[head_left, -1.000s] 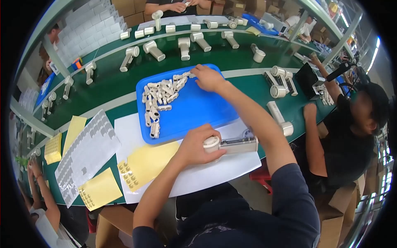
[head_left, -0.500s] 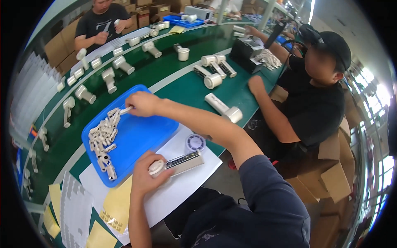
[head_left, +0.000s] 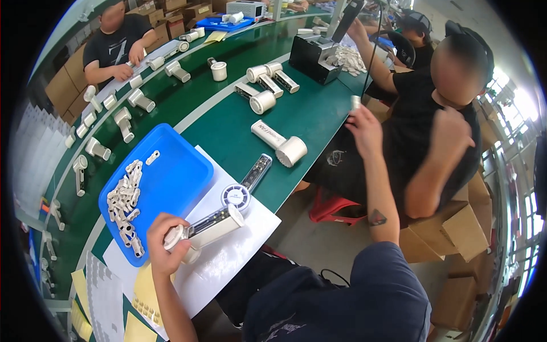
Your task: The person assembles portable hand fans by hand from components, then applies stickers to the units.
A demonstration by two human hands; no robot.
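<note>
My left hand is closed round the round head of a white handheld fan. The handle points right over the white sheet, with its dark inner parts showing along an uncovered side. My right hand is raised beyond the table's right edge, fingertips pinching a small whitish plastic piece. Behind the held fan lies another handheld fan, its round grille facing up. To the left, a blue tray contains a heap of small white plastic pieces, one lying apart from the rest.
A closed-handled fan and several open ones lie farther back on the green table. More fans line the curved belt. A co-worker sits close on the right by a black box; another person works across the belt.
My right hand has left the tray and swung right with a small piece. My left hand still holds the fan. The co-worker at right has raised a hand, and the view has shifted.
</note>
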